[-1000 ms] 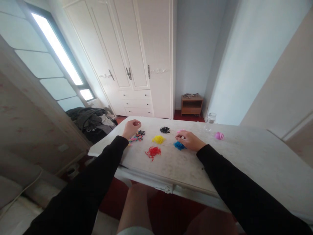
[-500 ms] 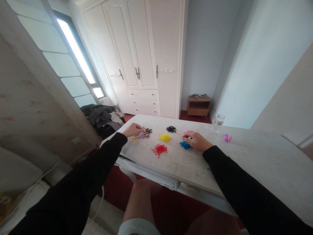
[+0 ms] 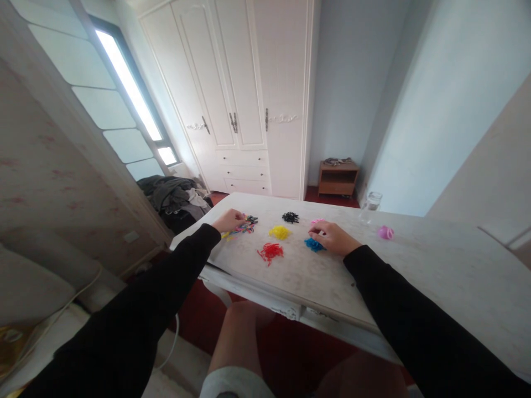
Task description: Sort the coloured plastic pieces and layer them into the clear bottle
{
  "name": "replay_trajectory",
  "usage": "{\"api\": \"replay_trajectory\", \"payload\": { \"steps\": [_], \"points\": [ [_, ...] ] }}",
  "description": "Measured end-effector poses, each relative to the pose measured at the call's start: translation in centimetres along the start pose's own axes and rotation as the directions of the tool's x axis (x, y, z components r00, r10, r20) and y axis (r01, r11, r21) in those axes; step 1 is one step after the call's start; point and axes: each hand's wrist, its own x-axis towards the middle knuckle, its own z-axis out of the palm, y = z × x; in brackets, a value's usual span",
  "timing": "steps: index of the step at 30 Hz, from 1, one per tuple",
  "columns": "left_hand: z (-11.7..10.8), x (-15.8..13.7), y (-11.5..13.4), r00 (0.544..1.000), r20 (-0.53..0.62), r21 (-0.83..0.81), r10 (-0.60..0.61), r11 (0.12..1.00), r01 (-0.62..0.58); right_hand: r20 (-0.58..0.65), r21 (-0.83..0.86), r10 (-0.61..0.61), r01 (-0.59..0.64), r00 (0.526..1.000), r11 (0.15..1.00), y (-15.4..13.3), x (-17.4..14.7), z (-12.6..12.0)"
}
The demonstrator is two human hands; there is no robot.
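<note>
My left hand reaches over a mixed pile of small coloured strips that look like rubber bands. Its fingers are pinched together at the pile, and what is between them is too small to make out. Above a blue pile rests my right hand, with thumb and fingertips drawn together; whatever they hold is hidden. Pink strips peek out just behind that hand. Sorted by colour, a yellow pile, a red pile and a black pile lie between my hands.
On the white table, a clear glass jar and a round pink-purple object stand to the right. Beyond the table are a white wardrobe and a small brown cabinet. Dark clothes are heaped at left.
My left hand has shifted slightly right, further over the mixed pile. The right hand stays almost in place above the blue pile.
</note>
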Motion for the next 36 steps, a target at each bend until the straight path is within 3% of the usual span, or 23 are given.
{"api": "replay_trajectory", "payload": {
  "steps": [12, 24, 36],
  "points": [
    [-2.1, -0.6, -0.3, 0.998, -0.061, -0.071, 0.016, 0.997, -0.020, -0.014, -0.003, -0.008, 0.008, 1.000, 1.000, -0.2, 0.1, -0.1],
    [-1.0, -0.9, -0.2, 0.997, -0.069, 0.022, -0.029, 0.999, 0.031, -0.005, 0.029, 0.009, -0.009, 1.000, 1.000, -0.2, 0.0, 0.0],
    [-0.5, -1.3, 0.7, 0.989, -0.147, 0.023, 0.015, 1.000, -0.012, -0.034, -0.002, 0.004, -0.004, 0.999, 1.000, -0.2, 0.1, -0.1]
  ]
}}
